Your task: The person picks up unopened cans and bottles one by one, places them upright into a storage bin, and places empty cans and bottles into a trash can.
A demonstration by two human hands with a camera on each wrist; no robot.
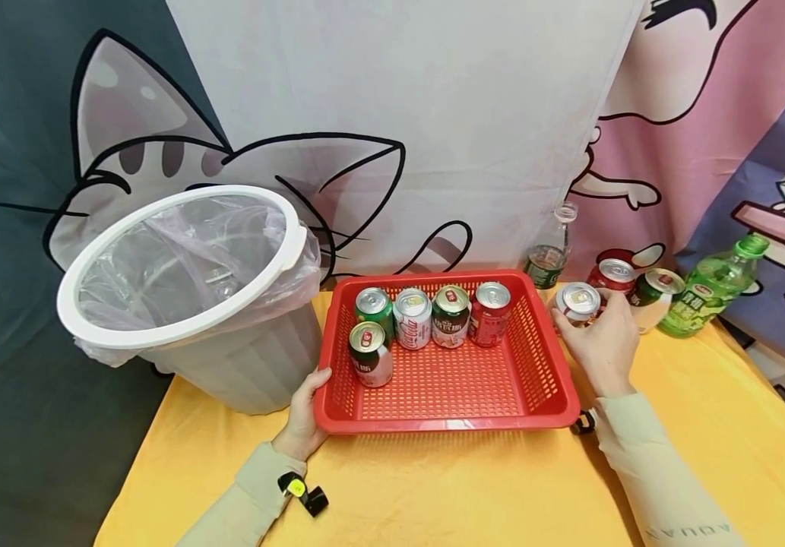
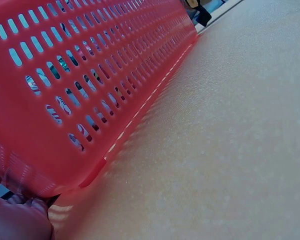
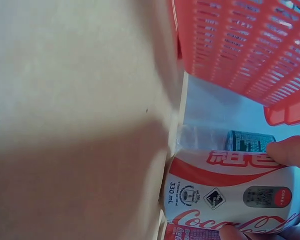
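My right hand (image 1: 607, 346) grips a white Coca-Cola can (image 1: 578, 302) just outside the right side of a red plastic basket (image 1: 447, 424). In the right wrist view the can (image 3: 230, 192) shows its red lettering, with thumb and fingers on opposite sides near its top. At the basket's front left corner, my left hand (image 1: 303, 418) holds the rim, thumb on top. Several cans stand upright inside: a green can (image 1: 374, 304), a white Coca-Cola can (image 1: 413, 319), a red can (image 1: 490, 315) and two dark-green-and-white cans, one (image 1: 451, 315) behind the other (image 1: 371, 355).
A grey lined bin (image 1: 248, 372) stands left of the basket. Beyond my right hand are a red can (image 1: 615, 272), a dark-green-topped can (image 1: 659, 292) and a green bottle (image 1: 713, 292). A clear bottle (image 1: 548, 251) stands behind the basket's right corner. Yellow cloth (image 1: 447, 494) covers the table.
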